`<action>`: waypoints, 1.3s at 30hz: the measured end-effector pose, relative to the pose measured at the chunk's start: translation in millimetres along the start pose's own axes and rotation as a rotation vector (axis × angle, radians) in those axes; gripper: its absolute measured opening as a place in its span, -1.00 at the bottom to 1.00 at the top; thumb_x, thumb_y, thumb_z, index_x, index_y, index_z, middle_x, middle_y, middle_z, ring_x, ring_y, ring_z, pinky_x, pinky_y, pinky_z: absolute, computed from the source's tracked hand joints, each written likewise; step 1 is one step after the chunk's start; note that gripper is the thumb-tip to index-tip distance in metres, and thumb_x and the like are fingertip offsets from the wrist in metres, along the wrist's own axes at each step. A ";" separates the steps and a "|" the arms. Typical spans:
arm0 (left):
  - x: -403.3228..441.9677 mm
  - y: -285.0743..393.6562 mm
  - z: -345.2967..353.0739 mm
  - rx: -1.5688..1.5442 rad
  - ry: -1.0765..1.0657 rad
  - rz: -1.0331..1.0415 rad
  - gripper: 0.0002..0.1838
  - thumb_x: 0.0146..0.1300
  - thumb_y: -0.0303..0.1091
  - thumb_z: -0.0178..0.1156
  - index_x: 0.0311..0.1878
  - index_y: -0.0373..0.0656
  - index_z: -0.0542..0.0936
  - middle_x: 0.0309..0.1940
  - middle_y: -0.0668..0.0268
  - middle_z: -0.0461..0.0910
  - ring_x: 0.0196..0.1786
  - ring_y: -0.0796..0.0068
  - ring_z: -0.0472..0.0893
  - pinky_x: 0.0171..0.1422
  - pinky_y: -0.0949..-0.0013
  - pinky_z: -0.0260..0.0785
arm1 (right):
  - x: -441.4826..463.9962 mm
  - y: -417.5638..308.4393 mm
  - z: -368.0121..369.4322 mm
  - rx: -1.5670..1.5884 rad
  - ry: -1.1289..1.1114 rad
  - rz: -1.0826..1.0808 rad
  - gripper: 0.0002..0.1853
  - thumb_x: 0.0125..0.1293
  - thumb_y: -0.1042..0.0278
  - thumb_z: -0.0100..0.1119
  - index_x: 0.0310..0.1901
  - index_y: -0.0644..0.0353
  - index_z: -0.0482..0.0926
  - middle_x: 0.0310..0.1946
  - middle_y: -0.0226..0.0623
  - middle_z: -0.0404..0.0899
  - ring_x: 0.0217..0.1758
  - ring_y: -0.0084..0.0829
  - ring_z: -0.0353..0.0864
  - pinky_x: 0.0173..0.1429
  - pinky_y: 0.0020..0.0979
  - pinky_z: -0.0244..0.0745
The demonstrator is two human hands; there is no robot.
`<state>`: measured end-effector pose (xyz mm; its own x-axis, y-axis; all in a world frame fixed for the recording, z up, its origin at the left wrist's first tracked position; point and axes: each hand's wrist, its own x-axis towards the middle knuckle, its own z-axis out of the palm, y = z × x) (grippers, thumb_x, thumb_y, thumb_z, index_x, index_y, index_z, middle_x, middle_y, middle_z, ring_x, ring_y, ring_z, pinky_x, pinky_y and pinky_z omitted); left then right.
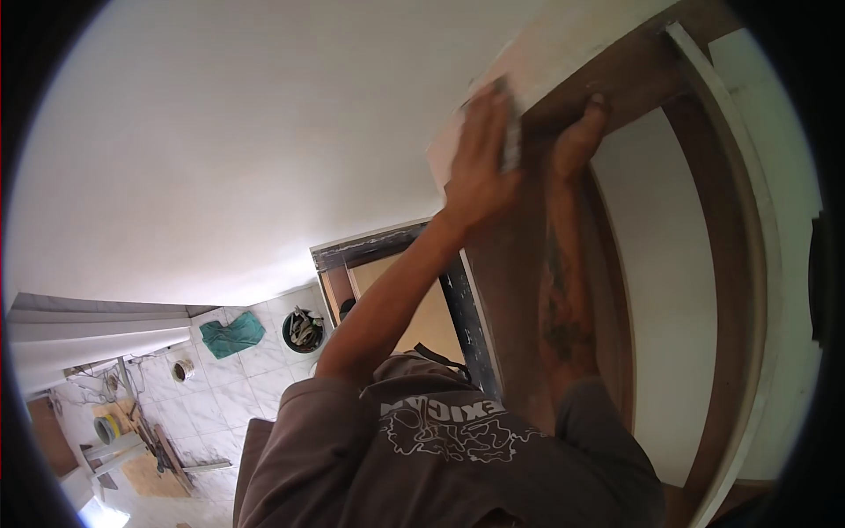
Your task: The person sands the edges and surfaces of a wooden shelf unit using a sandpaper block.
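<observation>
My left hand (pixel 482 158) is raised against the edge of the white wall (pixel 220 132), fingers pressed over a small greyish block (pixel 512 145) blurred by motion. Under and beside it runs a pinkish bare patch (pixel 528 62) along the wall's edge. To its right, my right hand (pixel 576 145) grips the edge of a brown wooden frame board (pixel 629 84), with the thumb on the board's face and the other fingers mostly hidden.
Behind my arms is a doorway with a dark, worn frame (pixel 462 308). On the marble-look tiles (pixel 233 387) lie a green cloth (pixel 232 334), a bucket of items (pixel 304 330), a tape roll (pixel 182 370) and wood pieces (pixel 141 458). A pale curved strip (pixel 748 194) edges the brown frame.
</observation>
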<state>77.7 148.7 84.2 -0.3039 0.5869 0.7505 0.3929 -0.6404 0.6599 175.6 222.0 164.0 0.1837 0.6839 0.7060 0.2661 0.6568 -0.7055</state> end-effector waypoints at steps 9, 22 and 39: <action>-28.8 0.6 0.2 -0.001 0.028 -0.116 -0.33 0.38 -0.53 -0.04 0.57 -0.27 0.16 0.58 -0.07 0.11 0.60 -0.19 0.09 0.64 -0.04 0.03 | -1.6 4.8 14.0 0.095 0.144 0.029 -0.56 0.58 0.12 -0.20 0.13 0.40 0.41 0.08 -0.08 0.42 0.17 -0.24 0.34 0.38 -0.25 0.19; -46.8 -11.9 -1.1 -0.004 -0.024 -0.123 -0.24 0.33 -0.51 0.08 0.60 -0.21 0.12 0.59 -0.03 0.08 0.62 -0.15 0.07 0.66 -0.01 0.01 | 3.7 21.2 7.2 -0.031 0.089 -0.144 -0.57 0.59 0.14 -0.22 0.11 0.36 0.48 0.06 -0.09 0.45 0.17 -0.21 0.38 0.36 -0.25 0.22; -58.4 -20.6 -8.6 0.009 -0.047 -0.244 -0.38 0.46 -0.46 -0.02 0.56 -0.30 0.17 0.57 -0.08 0.11 0.60 -0.13 0.11 0.62 0.04 0.11 | 2.8 11.7 1.8 0.078 0.001 -0.063 -0.55 0.61 0.11 -0.23 0.13 0.40 0.41 0.02 -0.05 0.41 0.13 -0.21 0.34 0.36 -0.26 0.19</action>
<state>79.8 123.4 27.1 -0.3501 0.7461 0.5664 0.3205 -0.4727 0.8209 177.5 232.2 157.7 0.1698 0.6404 0.7491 0.2030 0.7211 -0.6625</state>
